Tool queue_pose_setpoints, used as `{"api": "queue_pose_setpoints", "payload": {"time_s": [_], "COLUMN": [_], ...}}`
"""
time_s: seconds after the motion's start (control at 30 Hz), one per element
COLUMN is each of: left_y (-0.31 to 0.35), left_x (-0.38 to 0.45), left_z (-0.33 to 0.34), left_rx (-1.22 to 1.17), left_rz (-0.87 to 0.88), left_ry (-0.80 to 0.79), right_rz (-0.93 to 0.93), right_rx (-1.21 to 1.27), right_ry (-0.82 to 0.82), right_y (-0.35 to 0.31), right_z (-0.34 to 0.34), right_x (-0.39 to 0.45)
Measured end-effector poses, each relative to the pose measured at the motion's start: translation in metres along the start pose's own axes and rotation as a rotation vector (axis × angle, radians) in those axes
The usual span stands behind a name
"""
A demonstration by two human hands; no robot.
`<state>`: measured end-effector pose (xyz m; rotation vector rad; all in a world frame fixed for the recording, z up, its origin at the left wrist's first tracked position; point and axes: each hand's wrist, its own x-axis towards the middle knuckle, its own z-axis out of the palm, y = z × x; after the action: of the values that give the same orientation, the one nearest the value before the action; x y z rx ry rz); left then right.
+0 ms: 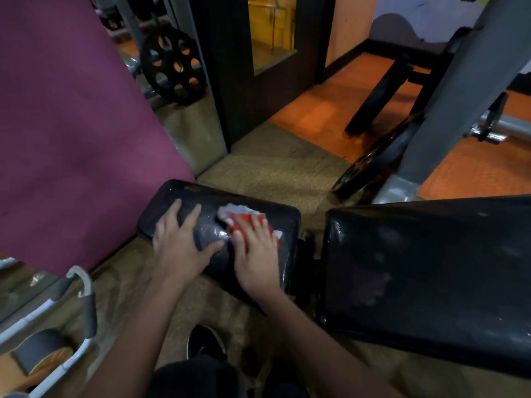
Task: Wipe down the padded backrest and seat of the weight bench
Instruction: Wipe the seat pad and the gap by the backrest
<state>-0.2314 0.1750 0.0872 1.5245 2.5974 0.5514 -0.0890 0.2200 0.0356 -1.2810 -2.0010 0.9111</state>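
Note:
The black padded seat [275, 216] of the weight bench lies in the lower middle, and its larger black backrest [425, 268] lies to the right across a narrow gap. My left hand [181, 242] rests flat on the seat's left part with fingers spread. My right hand [255, 251] presses a red and white cloth [238, 215] flat against the seat's middle. Part of the cloth is hidden under my fingers. The seat's surface shines wet beside the cloth.
A purple mat [71, 124] leans at the left. A weight plate [172, 70] stands behind it, another plate [373, 165] leans on a grey frame post [448, 99] at the right. White metal handles [71, 326] sit at lower left. My shoe [205, 340] is below the seat.

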Motion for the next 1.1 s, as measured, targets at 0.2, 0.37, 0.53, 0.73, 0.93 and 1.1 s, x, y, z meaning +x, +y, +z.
{"api": "queue_pose_setpoints", "payload": {"time_s": [0.2,0.37,0.53,0.73,0.93,1.1], "left_y": [-0.04,-0.017,-0.021,-0.014,-0.019,-0.029], "left_x": [0.006,0.011,0.021,0.026,0.033,0.039], "left_z": [0.003,0.013,0.007,0.013,0.012,0.013], "left_rx": [-0.14,-0.13,-0.141,-0.116,-0.195,-0.221], "left_rz": [0.209,0.136,0.138,0.103,0.091,0.106], "left_ry": [0.16,0.262,0.281,0.181,0.178,0.233], "right_rz": [-0.217,0.034,-0.067,-0.116,0.07,-0.256], "right_rx": [-0.121,-0.161,-0.184,-0.232,-0.18,-0.258], "right_ry": [-0.163,-0.019,-0.014,-0.088,0.04,-0.11], "right_y": [0.027,0.023,-0.008,0.02,-0.039,0.009], "right_z": [0.0,0.005,0.024,-0.002,0.044,0.009], "right_x": [-0.022,0.044,0.046,0.02,0.068,0.0]}}
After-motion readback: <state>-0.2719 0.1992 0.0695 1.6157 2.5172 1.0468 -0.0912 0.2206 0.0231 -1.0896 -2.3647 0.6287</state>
